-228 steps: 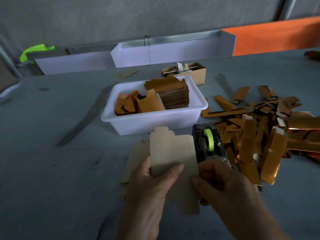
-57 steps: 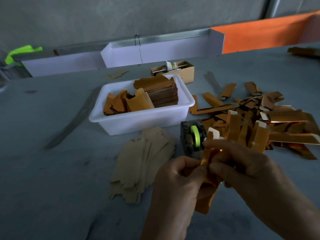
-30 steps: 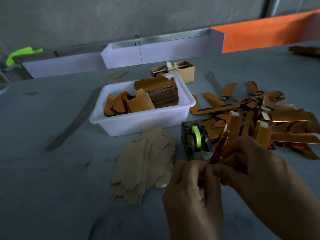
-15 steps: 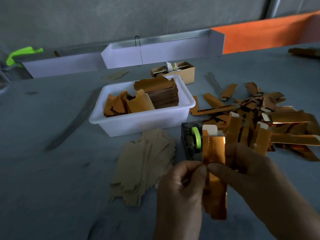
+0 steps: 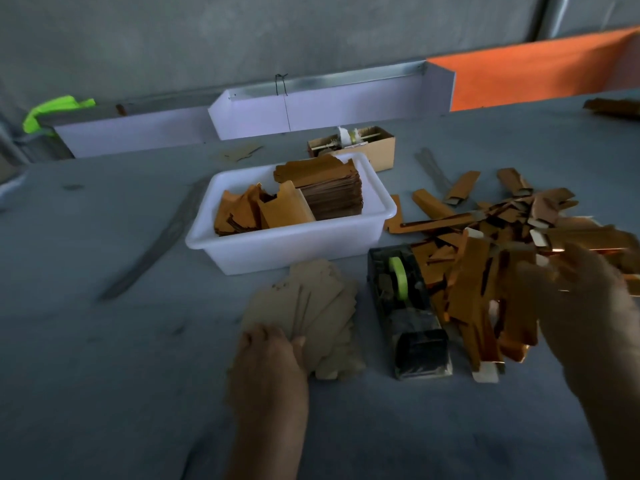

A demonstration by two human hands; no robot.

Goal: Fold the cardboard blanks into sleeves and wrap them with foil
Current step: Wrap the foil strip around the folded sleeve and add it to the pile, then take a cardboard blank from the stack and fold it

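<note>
Two bare hands are seen, the left hand [image 5: 268,362] near centre and the right hand [image 5: 588,306] at the right, blurred. Both forearms are uncovered; no sleeve, glove, ring or watch is shown.

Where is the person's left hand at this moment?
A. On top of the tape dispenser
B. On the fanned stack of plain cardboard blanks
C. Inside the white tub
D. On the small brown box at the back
B: the left hand rests its fingers on the near edge of the blanks, which lie left of the tape dispenser and in front of the tub.
</note>
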